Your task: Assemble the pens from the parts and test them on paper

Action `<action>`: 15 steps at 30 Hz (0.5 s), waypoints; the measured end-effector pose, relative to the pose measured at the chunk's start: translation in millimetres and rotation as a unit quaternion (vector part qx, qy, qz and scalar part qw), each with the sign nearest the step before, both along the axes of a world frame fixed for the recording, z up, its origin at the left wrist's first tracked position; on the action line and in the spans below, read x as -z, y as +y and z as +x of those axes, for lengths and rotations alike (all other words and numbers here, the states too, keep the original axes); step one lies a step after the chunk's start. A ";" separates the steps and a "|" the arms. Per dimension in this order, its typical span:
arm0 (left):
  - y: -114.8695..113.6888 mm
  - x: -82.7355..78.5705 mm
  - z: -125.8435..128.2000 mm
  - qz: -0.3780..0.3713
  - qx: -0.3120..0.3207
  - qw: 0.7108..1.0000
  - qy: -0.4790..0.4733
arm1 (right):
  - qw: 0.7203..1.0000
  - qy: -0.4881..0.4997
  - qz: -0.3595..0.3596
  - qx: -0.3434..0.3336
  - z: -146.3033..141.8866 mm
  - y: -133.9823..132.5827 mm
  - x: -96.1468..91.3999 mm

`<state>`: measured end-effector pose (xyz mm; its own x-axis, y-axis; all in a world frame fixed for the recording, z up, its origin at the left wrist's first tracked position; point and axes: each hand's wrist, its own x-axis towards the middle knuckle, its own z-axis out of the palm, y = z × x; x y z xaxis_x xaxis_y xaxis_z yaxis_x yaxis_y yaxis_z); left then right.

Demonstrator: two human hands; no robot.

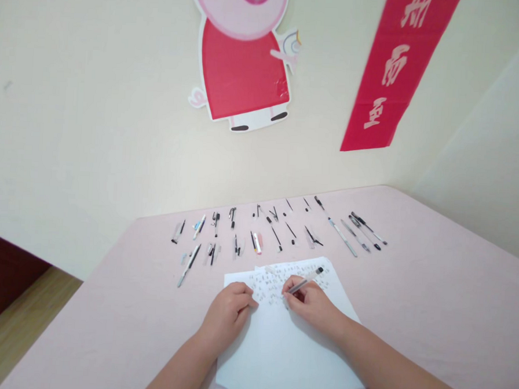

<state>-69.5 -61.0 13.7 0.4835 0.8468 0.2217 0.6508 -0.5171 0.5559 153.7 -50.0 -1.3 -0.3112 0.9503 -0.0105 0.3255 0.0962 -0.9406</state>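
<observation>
- The right hand (312, 304) rests on the far half of a white sheet of paper (285, 358). Its grip is closed around a slim pen with a clear barrel and a dark end (306, 282), pinched between thumb and fingers.
- The pen slants up and to the right, with its tip down on the sheet. That is a writing hold, with the heel of the hand resting on the paper, probably for steadiness.
- Small dark marks crowd the far part of the sheet around the pen tip. The near part is blank.
- The left hand (229, 315) lies at the sheet's left edge with its fingers loosely curled and its grip clasping nothing. Its knuckles and fingertips press down, which likely stops the paper from sliding.
- The sheet lies on a pale pink tabletop (432, 296), squarely in front of the person and within reach of both forearms.
- Beyond the paper, loose rows of pens and pen parts (279, 233) run left to right, each piece set apart from the next, seemingly so each can be picked out singly.
- A grey and black pen (189, 264) lies alone to the left, nearer than the rows.
- On the cream wall behind hang a pink cartoon pig cut-out in a red dress (243, 60) and a red banner with pale characters (396, 68).
</observation>
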 end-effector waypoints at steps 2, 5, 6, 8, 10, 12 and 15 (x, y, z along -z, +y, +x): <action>-0.3 -0.7 0.0 0.004 0.008 1.000 0.009 | 1.000 -0.020 0.011 -0.009 0.9 -0.9 0.5; -1.5 -1.9 1.2 0.024 0.022 0.999 0.018 | 0.997 -0.061 0.048 -0.017 -0.1 -2.3 0.1; -2.2 -2.6 2.0 0.028 0.035 0.999 0.020 | 0.995 -0.074 0.063 -0.020 -0.6 -2.9 -0.8; -3.8 -4.3 4.3 0.039 0.061 0.997 0.025 | 0.992 -0.092 0.084 -0.024 -1.4 -4.3 -3.5; -5.4 -6.5 7.0 0.050 0.082 0.995 0.038 | 0.991 -0.098 0.092 -0.024 -2.0 -5.4 -6.9; -6.8 -8.8 9.6 0.056 0.101 0.992 0.057 | 0.990 -0.098 0.096 -0.025 -2.3 -5.8 -9.6; -8.0 -11.3 12.1 0.050 0.116 0.989 0.082 | 0.990 -0.095 0.102 -0.025 -2.1 -5.1 -10.6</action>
